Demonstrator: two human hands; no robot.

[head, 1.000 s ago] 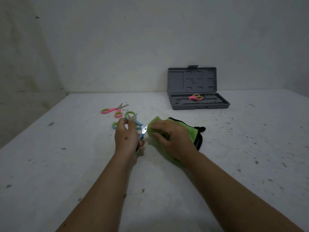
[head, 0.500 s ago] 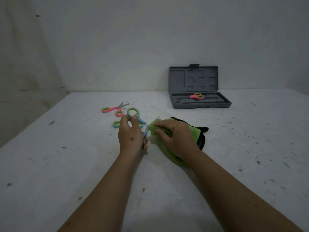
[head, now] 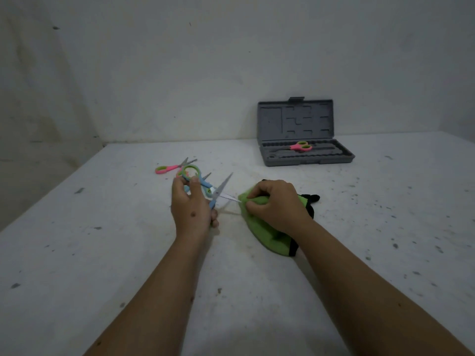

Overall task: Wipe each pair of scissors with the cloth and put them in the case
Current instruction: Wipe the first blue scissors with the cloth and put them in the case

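- Wiping step: left hand (head: 191, 209) grips blue scissors (head: 218, 192), blades spread; right hand (head: 276, 205) pinches cloth (head: 267, 236) on one blade.
- Next, judged: close blades, carry to case (head: 305, 160) at 1 o'clock.

No text, label, brand or number can be read on anything in this view.
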